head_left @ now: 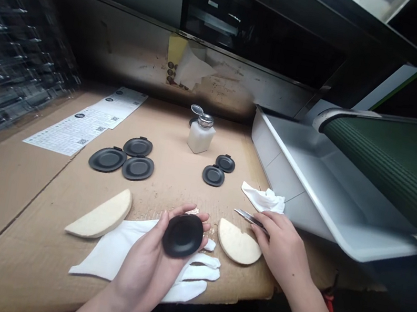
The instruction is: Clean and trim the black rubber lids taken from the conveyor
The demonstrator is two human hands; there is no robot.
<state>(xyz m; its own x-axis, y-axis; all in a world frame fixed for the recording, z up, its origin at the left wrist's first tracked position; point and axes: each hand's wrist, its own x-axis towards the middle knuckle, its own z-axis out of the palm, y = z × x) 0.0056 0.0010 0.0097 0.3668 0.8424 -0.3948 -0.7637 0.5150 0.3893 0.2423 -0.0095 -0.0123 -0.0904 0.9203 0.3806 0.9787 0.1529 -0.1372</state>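
Your left hand [147, 257], lower centre of the frame, is cupped and grasping a matte black disc [183, 235], thumb on the rim, fingers behind it. Your right hand [282, 243], right of centre, is closed around slim metal tweezers [245, 216]; the view is poor here, so it could be a thin blade instead. Its tip points toward the disc but is well apart from it.

A white cotton glove [113, 249] lies flat under your left hand. A half-moon foam pad [100, 214] sits left of it, and a second pad [238, 242] sits just beside your right hand. A crumpled white cloth [263, 199] lies above that hand, near a white plastic tray [311, 162] at the right.

Higher up are three black discs [137, 167] left of centre, two smaller black discs [213, 175] right of centre, and a white dispensing bottle [200, 136] with its flip lid raised.

Risks: bare skin could leave marks on the disc's matte face, and a slip of the metal tip could scratch it. Reaching across could knock the open bottle and spill it onto the cardboard sheet [0, 228].
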